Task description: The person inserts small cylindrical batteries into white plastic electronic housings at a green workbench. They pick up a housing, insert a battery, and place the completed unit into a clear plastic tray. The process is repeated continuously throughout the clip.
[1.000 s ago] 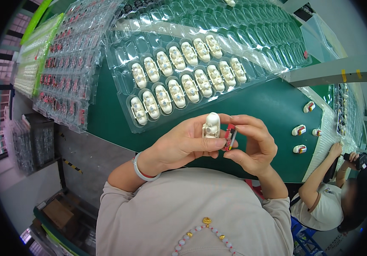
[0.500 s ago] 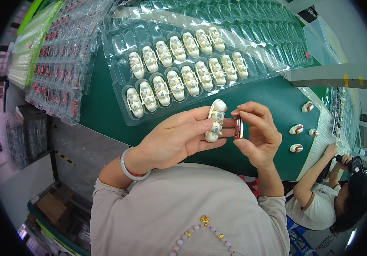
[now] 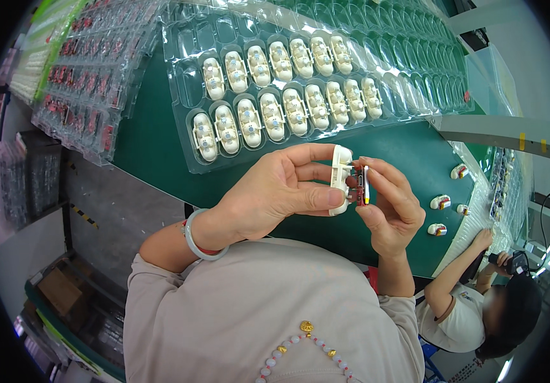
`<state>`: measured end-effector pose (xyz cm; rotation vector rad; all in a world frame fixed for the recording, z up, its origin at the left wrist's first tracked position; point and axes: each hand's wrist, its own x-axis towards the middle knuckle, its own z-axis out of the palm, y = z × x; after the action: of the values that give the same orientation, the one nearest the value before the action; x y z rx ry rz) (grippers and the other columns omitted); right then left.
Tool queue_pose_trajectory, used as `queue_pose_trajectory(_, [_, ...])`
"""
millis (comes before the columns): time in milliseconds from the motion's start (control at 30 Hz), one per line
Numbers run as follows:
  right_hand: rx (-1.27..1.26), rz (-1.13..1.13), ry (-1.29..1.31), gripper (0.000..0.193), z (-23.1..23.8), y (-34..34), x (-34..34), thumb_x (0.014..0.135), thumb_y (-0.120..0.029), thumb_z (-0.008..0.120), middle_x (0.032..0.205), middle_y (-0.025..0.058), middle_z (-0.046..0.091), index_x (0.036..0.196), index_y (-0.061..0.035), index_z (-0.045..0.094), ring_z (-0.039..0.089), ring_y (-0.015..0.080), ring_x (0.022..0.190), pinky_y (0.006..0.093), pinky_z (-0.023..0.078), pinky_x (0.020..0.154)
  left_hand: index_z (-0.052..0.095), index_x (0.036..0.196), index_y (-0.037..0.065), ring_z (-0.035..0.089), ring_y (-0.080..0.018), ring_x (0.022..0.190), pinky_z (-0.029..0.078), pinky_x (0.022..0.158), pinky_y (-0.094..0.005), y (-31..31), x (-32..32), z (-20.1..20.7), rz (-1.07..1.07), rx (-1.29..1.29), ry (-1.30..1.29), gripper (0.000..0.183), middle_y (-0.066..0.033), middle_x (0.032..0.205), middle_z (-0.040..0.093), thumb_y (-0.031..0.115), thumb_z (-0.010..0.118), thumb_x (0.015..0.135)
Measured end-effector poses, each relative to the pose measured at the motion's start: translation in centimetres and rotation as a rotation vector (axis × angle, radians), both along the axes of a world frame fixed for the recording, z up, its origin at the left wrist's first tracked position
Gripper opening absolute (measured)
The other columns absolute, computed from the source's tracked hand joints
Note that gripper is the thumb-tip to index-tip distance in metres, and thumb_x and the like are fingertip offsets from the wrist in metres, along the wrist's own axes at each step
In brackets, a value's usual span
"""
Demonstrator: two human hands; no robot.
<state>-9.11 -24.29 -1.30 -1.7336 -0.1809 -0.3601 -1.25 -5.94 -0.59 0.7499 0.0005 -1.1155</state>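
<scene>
My left hand (image 3: 268, 195) grips an oblong white plastic shell (image 3: 338, 167) between thumb and fingers, its side turned up towards me. Close against the shell's right side, my right hand (image 3: 395, 207) pinches a small red circuit board (image 3: 360, 185) with a pale strip along its right edge. The two parts stand side by side over the near part of the table; whether they touch I cannot make out. Beyond my hands lies a clear plastic tray (image 3: 185, 38), with two rows of similar white shells (image 3: 249, 122) in its pockets.
Several small white-and-red assemblies (image 3: 440, 202) lie on the green table (image 3: 147, 137) at the right. Stacked clear trays with red parts (image 3: 70, 121) are at the left. A metal bar (image 3: 505, 131) juts in from the right. A co-worker (image 3: 460, 306) sits at the lower right.
My left hand has turned the shell from its open face onto its side and moved it slightly right. The shell and the circuit board are now closer together.
</scene>
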Motion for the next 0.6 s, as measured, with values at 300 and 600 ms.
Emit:
queue_pose_trajectory(300, [-0.005,-0.001,0.014,0.041,-0.08,0.14,0.07,0.067,0.003,0.073,0.111,0.0221,0.061,0.106,0.0056,0.061,0.059,0.0312,0.105,0.0372,0.047,0.088,0.040,0.128,-0.004,0.057,-0.0182,0.103,0.050,0.086,-0.0292,-0.07,0.09,0.00,0.005,0.015,-0.004,0.060,-0.0151,0.118,0.054,0.010,0.070,0.077])
queue_pose_trajectory(600, [-0.402,-0.005,-0.147,0.040,0.32,0.07,0.45,0.063,0.003,0.075,0.108,0.0188,0.062,0.102,0.0023,0.063,0.061,0.0318,0.097,0.0371,0.050,0.084,0.032,0.135,-0.004,0.050,-0.0173,0.113,0.045,0.093,-0.0305,-0.09,-0.22,-0.29,-0.014,-0.015,-0.218,0.059,-0.0136,0.122,0.051,0.004,0.061,0.085])
